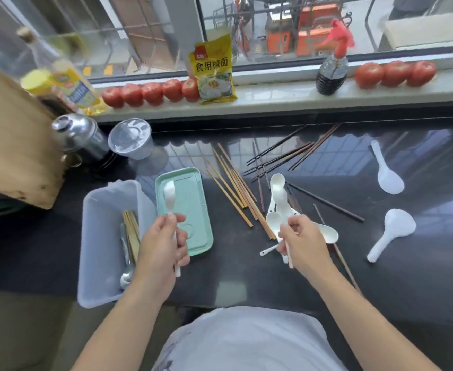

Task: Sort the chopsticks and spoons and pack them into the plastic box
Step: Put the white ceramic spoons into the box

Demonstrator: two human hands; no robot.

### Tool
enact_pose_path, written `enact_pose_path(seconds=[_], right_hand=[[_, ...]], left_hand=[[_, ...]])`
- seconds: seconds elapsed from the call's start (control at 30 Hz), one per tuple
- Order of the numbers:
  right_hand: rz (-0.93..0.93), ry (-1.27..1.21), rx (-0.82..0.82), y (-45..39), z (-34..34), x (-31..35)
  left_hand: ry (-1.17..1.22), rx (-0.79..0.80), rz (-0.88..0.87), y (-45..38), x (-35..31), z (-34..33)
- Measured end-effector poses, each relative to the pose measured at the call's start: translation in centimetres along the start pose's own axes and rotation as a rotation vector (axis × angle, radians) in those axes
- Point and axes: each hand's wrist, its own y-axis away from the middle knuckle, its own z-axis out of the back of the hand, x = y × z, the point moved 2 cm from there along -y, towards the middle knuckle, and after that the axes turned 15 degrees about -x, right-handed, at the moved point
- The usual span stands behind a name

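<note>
On the dark tabletop the plastic box already holds chopsticks, so my left hand, gripping a white spoon, should lower it in alongside them, while my right hand grips another spoon from the pile.

yellow packet on the windowsill printed 食用碱面, oil bottle label too blurred to read

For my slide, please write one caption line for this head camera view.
Left hand holds a white spoon beside the plastic box; right hand grips spoons from the pile.
</note>
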Motion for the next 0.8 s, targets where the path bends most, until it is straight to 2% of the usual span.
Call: enact_pose_path(seconds=[0.1, 0.17, 0.3, 0.4, 0.47, 0.53, 0.6, 0.7, 0.8], right_hand=[[0.104, -0.048, 0.192, 2.6, -4.0, 3.6], [0.332, 0.081, 0.251, 4.0, -6.6, 6.6], [0.966, 0.429, 0.417, 7.4, -14.0, 13.9], [1.636, 0.676, 0.452, 10.5, -22.5, 17.6], [1.882, 0.805, 0.516, 12.2, -28.3, 17.9], [1.964, 0.882, 0.630, 13.1, -32.5, 16.7], [1.970, 1.016, 0.735, 13.0, -35.6, 14.2], [1.850, 1.074, 0.880, 11.5, -37.4, 11.1], [1.652, 1.102, 0.921, 9.8, -39.2, 9.8]], left_hand=[[0.089, -0.123, -0.074, -2.5, -2.7, 6.4], [0.121, -0.207, -0.125, -4.4, -4.1, 11.5], [0.110, -0.274, -0.130, -8.2, -4.8, 20.2], [0.015, -0.221, -0.067, -10.8, -3.8, 24.4], [-0.051, -0.147, -0.036, -12.2, -3.4, 26.4], [-0.098, -0.082, -0.013, -13.1, -3.0, 27.5], [-0.118, -0.034, 0.014, -13.8, -2.9, 28.6], [-0.135, 0.008, 0.030, -14.6, -2.8, 29.8], [-0.162, 0.030, 0.039, -15.4, -2.4, 31.0]])
